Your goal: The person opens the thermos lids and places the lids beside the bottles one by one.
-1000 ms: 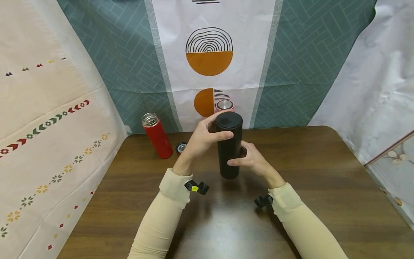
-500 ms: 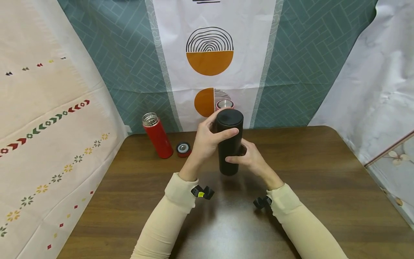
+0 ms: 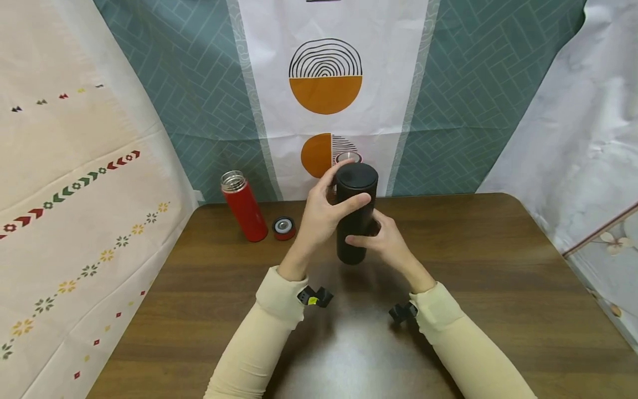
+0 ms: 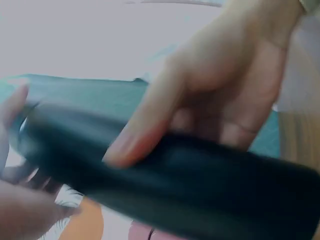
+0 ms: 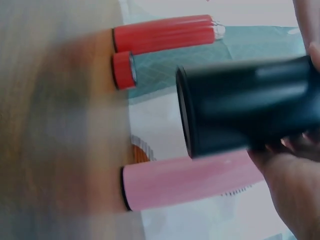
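A black flask (image 3: 354, 223) with a black lid (image 3: 356, 175) is held upright above the table, its base clear of the wood in the right wrist view. My left hand (image 3: 319, 215) grips the upper end, thumb across the front just under the lid. Lower down, my right hand (image 3: 392, 245) wraps the body, with its thumb (image 4: 142, 137) along the near side. Behind the flask stands a pink bottle (image 5: 185, 182), mostly hidden in the head view.
An uncapped red flask (image 3: 245, 213) stands at the back left of the wooden table (image 3: 473, 277). Its red and black cap (image 3: 284, 228) lies beside it, inside facing up. A patterned cloth (image 3: 448, 111) hangs behind the table.
My left hand has shifted slightly right, its thumb sliding further across the flask. The flask has risen a little in the head view, and the red cap has come into full sight.
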A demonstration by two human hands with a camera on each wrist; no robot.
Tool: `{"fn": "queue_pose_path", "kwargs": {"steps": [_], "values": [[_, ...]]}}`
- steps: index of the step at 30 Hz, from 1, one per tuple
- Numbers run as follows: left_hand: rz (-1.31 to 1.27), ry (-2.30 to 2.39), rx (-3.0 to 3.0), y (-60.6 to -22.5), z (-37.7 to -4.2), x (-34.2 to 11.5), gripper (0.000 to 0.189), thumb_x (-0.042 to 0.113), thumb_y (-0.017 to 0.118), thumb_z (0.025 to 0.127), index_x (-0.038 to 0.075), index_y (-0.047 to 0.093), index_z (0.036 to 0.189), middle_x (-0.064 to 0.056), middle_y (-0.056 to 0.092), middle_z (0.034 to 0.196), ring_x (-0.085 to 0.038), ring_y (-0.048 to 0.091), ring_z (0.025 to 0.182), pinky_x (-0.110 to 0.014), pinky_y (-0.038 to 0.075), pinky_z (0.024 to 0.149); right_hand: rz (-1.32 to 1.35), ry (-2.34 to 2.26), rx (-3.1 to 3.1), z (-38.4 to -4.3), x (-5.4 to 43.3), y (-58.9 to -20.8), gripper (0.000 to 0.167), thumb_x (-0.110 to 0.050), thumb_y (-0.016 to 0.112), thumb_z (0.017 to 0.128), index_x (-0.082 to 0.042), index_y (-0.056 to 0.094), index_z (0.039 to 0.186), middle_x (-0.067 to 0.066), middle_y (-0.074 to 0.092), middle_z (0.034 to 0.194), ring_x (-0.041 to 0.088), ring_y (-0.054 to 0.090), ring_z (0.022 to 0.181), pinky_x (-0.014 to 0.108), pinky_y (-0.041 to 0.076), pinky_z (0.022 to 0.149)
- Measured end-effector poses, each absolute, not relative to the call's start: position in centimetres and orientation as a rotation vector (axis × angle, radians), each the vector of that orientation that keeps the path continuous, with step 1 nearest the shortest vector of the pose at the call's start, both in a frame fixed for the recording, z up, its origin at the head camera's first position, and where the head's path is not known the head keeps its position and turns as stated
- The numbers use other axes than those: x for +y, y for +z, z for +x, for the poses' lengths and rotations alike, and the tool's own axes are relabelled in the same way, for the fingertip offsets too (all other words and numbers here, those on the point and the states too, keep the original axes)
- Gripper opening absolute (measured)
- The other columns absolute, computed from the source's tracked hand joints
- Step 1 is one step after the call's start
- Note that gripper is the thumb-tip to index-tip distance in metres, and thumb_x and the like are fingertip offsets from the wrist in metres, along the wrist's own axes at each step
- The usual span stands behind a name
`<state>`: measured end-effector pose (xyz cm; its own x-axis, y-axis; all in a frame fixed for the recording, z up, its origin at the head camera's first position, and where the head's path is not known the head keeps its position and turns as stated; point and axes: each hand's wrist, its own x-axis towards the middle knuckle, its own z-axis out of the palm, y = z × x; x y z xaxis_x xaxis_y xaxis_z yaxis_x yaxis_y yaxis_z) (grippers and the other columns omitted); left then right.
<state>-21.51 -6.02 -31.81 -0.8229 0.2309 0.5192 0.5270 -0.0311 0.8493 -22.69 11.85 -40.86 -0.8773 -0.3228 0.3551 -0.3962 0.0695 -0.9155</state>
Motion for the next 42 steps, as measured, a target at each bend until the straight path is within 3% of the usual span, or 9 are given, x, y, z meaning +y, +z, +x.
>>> {"fn": "queue_pose_path", "kwargs": {"steps": [3, 11, 32, 42], "values": [[-0.977, -2.052, -2.042, -31.1, -22.1, -7.2, 0.088, 0.059, 0.083, 0.082, 0.017, 0.051, 0.153, -0.006, 0.062, 0.141, -0.027, 0.063, 0.119, -0.045, 0.05, 0.106, 0.863, 2.024, -2.247, -22.8, 12.7, -40.4, 0.061, -0.012, 0.084, 0.083, -0.004, 0.061, 0.139, 0.012, 0.069, 0.127, 0.025, 0.068, 0.112, 0.038, 0.055, 0.097], [-1.25, -2.194, -2.097, -30.2, -22.9, -8.2, 0.077, 0.031, 0.084, 0.089, 0.006, 0.05, 0.153, -0.013, 0.063, 0.142, -0.033, 0.061, 0.124, -0.047, 0.048, 0.109, 1.085, 2.124, -2.257, -23.1, 14.0, -40.3, 0.057, -0.008, 0.081, 0.082, 0.003, 0.061, 0.134, 0.01, 0.072, 0.12, 0.028, 0.07, 0.106, 0.037, 0.056, 0.094], [-1.123, -2.158, -1.969, -30.9, -22.2, -7.3, 0.072, 0.027, 0.083, 0.09, 0.003, 0.052, 0.15, -0.015, 0.063, 0.139, -0.03, 0.061, 0.123, -0.046, 0.047, 0.111, 0.974, 2.006, -2.25, -23.1, 13.4, -40.4, 0.057, -0.013, 0.083, 0.081, -0.002, 0.064, 0.133, 0.013, 0.071, 0.119, 0.028, 0.069, 0.103, 0.034, 0.055, 0.092], [-0.982, -2.145, -1.912, -31.8, -22.3, -6.2, 0.069, 0.029, 0.085, 0.088, 0.012, 0.056, 0.149, -0.013, 0.067, 0.134, -0.028, 0.064, 0.119, -0.045, 0.051, 0.106, 0.835, 1.943, -2.258, -23.2, 12.8, -40.7, 0.057, -0.011, 0.085, 0.08, -0.004, 0.065, 0.133, 0.011, 0.071, 0.123, 0.025, 0.067, 0.106, 0.034, 0.053, 0.094]]}}
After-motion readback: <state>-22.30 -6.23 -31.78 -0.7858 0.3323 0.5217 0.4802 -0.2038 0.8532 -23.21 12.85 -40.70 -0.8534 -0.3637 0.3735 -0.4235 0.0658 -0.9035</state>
